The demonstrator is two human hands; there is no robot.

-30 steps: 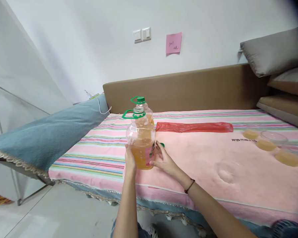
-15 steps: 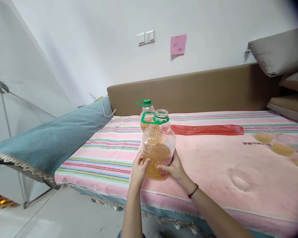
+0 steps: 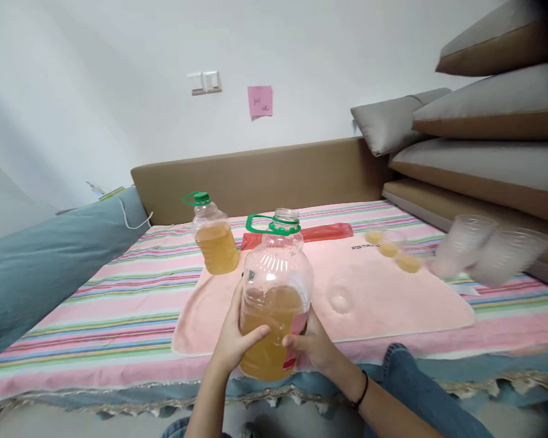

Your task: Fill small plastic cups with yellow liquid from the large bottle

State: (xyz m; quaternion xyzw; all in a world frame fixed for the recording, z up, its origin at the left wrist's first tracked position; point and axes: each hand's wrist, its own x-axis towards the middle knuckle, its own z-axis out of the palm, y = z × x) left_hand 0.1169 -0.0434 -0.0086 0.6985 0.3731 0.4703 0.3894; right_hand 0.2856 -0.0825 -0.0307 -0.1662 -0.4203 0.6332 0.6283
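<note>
A large clear plastic jug (image 3: 276, 274), roughly half full of amber liquid, is between my two hands. Its mouth is uncapped, and a green carrying handle (image 3: 261, 224) sticks out to the left of the neck. My left hand (image 3: 237, 334) wraps the jug's left side, while my right hand (image 3: 313, 340) grips the right side, next to a pink and red label. A second jug (image 3: 217, 246) with a green cap stands behind to the left, touched by neither hand. To the right, a clear plastic cup (image 3: 341, 298) rests on the pink mat (image 3: 393, 310).
Clear cups of yellow liquid (image 3: 408, 263) stand on the mat's right part. Farther right are blurred stacks of clear cups (image 3: 466, 243), near piled cushions (image 3: 488, 161). A red plastic bag (image 3: 326, 233) lies along the back. Striped cloth (image 3: 132, 304) covers the sofa seat.
The view has swung right, bringing the cushions and cup stacks in. The held jug appears nearer and larger, and the capped jug is no longer hidden behind it. Both hands keep their hold.
</note>
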